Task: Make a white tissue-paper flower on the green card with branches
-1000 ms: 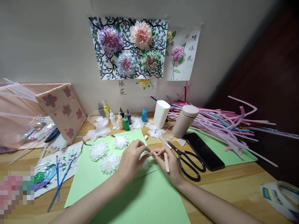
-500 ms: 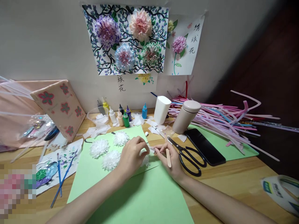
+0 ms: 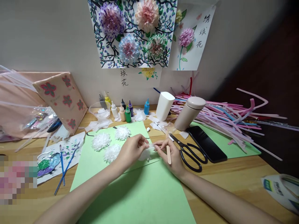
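My left hand (image 3: 132, 150) is closed in a pinch on a small white tissue piece (image 3: 150, 146) just above a green paper sheet (image 3: 140, 193). Facing it, my right hand (image 3: 170, 155) pinches the other end of the same piece and also carries a wooden stick (image 3: 168, 154) tucked under its fingers. A white tissue flower (image 3: 144, 154) lies under the hands, partly hidden. Three more white tissue flowers (image 3: 101, 141) lie on the green sheet to the left of my left hand.
Black scissors (image 3: 189, 151) and a dark phone (image 3: 206, 143) lie right of my hands. Behind them are a beige flask (image 3: 189, 113), a white cup (image 3: 164, 105), small paint bottles (image 3: 125, 112) and a heap of pastel strips (image 3: 224, 116). Brushes (image 3: 62, 163) rest at left.
Both hands stay pinched on the tissue piece and have drifted slightly up and right in the picture as the head tilted down.
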Available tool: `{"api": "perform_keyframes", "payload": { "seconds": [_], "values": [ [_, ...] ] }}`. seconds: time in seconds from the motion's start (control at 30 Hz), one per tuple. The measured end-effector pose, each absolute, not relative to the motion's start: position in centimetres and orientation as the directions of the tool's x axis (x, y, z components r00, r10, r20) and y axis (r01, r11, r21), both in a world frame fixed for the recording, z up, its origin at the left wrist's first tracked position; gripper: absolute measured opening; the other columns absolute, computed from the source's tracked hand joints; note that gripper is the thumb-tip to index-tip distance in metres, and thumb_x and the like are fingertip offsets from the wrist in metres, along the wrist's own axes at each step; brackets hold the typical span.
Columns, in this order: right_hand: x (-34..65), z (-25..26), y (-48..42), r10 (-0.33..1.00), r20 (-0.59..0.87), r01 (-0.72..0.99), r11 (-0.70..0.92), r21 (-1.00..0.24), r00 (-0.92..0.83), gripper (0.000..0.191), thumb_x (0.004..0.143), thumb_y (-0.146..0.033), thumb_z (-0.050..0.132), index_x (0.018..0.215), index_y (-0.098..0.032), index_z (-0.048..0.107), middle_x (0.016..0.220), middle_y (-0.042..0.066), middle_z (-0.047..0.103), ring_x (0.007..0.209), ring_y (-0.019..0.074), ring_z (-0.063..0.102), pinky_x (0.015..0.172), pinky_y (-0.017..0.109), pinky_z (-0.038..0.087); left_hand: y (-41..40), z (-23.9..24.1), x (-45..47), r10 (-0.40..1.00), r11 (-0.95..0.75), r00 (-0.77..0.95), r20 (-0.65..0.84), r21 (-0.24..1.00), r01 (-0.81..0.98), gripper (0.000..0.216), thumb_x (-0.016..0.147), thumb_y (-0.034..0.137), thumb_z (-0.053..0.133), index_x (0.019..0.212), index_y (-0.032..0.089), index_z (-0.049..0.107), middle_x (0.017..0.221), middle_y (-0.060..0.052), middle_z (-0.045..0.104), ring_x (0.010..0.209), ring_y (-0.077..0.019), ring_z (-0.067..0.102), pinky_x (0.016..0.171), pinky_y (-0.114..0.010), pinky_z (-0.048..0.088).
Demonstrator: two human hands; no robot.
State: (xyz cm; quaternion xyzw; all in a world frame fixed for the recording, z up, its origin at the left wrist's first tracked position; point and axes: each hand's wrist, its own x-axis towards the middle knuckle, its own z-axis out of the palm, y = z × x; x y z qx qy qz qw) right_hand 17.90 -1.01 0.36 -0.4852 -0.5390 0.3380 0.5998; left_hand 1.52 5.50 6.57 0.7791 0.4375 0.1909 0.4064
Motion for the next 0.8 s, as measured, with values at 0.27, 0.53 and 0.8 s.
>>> {"api": "perform_keyframes", "payload": {
  "seconds": [0.27, 0.53, 0.8],
  "values": [
    [18.1, 0.5, -2.0, 0.895, 0.441, 0.153, 0.427, -0.891, 0.068, 0.047, 0.096, -0.046, 0.022, 0.088, -0.020, 0.060, 0.069, 0.003, 0.056, 0.065, 0.0174, 0.052, 0.060, 0.032, 0.042, 6.3, 9.2, -1.3, 0.792, -0.321, 0.547, -0.272, 0.577, 0.751, 0.006, 0.067, 0.022, 0.062, 0.072, 0.019, 0.064, 0.074, 0.000, 0.067, 0.070, -0.0161, 0.060, 0.055, -0.023, 0.037],
    [18.1, 0.7, -2.3, 0.807, 0.534, 0.289, 0.589, -0.754, -0.252, 0.053, 0.097, -0.042, 0.018, 0.056, -0.019, 0.043, 0.054, 0.000, 0.045, 0.054, 0.0139, 0.040, 0.057, 0.030, 0.031, 4.0, 7.3, 0.1, 0.725, -0.427, 0.616, -0.309, 0.500, 0.753, 0.015, 0.063, 0.009, 0.056, 0.069, 0.021, 0.064, 0.072, 0.003, 0.069, 0.065, -0.0130, 0.059, 0.054, -0.021, 0.031],
    [17.9, 0.8, -2.1, 0.830, 0.526, 0.362, 0.555, -0.749, -0.183, 0.050, 0.098, -0.038, 0.019, 0.058, -0.020, 0.044, 0.056, 0.000, 0.046, 0.056, 0.0145, 0.042, 0.061, 0.031, 0.033, 3.2, 6.2, 0.7, 0.774, -0.505, 0.606, -0.185, 0.398, 0.766, 0.021, 0.069, 0.008, 0.049, 0.079, 0.022, 0.060, 0.072, 0.003, 0.067, 0.065, -0.0145, 0.058, 0.052, -0.023, 0.026]
  ]
}}
